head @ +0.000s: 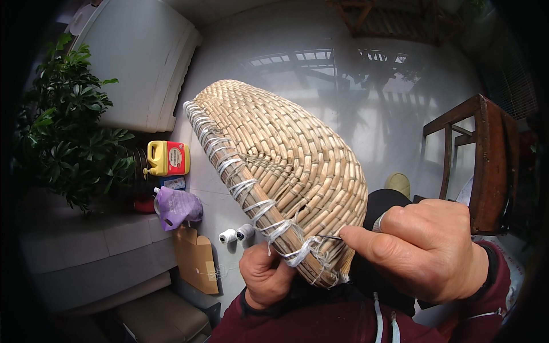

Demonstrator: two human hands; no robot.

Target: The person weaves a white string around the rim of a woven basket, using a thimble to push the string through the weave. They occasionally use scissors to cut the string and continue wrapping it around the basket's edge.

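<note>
A woven wicker basket (296, 141), dustpan-like in shape, is tilted up before me. White cord (263, 210) is wrapped in spaced loops around its stick rim (253, 184). My left hand (266, 272) is closed at the rim's lower end, below the wrapping; its fingertips are partly hidden. My right hand (416, 248) pinches a thin, dark metal needle or awl (329, 236), whose tip lies at the weave beside the rim near the lowest cord loops. Loose cord ends and frayed strands hang around that corner.
Two thread spools (227, 236) stand on the tiled floor beside an opened cardboard box (196, 261). Left are a purple pouch (178, 206), a yellow and red jug (168, 158) and a leafy plant (77, 128). A wooden stool (493, 163) lies or stands at right.
</note>
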